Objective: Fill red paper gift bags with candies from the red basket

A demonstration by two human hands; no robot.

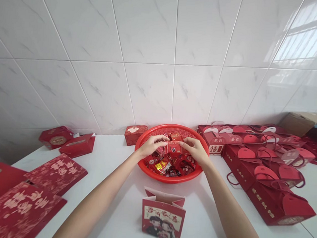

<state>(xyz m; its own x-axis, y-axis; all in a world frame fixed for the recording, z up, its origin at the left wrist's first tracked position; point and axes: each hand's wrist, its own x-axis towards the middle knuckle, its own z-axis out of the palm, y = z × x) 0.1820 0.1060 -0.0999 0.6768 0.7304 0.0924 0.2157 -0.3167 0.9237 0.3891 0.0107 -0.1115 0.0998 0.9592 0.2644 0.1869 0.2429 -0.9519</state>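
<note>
Both my hands reach over a round red plastic basket (190,134) full of small red wrapped sweets (180,164). My left hand (151,145) and my right hand (196,149) are closed together on a small red packet (174,147), held above the heap, with another small red packet (175,137) just behind it. An open red gift bag (163,216) with a cartoon couple on its front stands upright on the white table, close to me and in front of the basket.
Rows of closed red gift boxes with handles (264,172) fill the right side. Flat red tissue boxes and folded red cartons (56,173) lie at the left. A small red box (134,133) sits by the tiled wall, a cardboard box (308,123) at far right.
</note>
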